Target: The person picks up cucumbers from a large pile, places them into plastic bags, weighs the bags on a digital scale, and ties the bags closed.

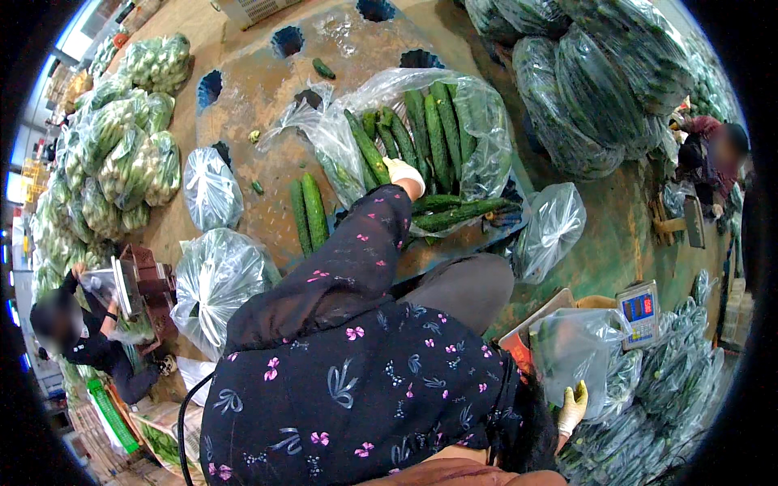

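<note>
Two loose cucumbers (309,212) lie left of the gloved left hand (403,172), its grip hidden among bagged cucumbers (429,134) that may roll off the table (259,89), while the right hand (571,407) touches a clear bag (571,348), grip unclear.

The left hand (403,172) sits at the mouth of the open plastic bag (478,121), with cucumbers (433,130) packed close from its 11 to 1 o'clock and two more lying crosswise at its 4 o'clock, so little room is left there. At its 9 o'clock two loose cucumbers (308,212) lie on the pallet (251,89), with bare board beyond them toward 10 o'clock, broken by dark holes. The right hand (572,407) grips a clear bag (577,348) hemmed in by bagged cucumbers (673,381) at 3 o'clock and a weighing scale (639,311) at 1 o'clock.
</note>
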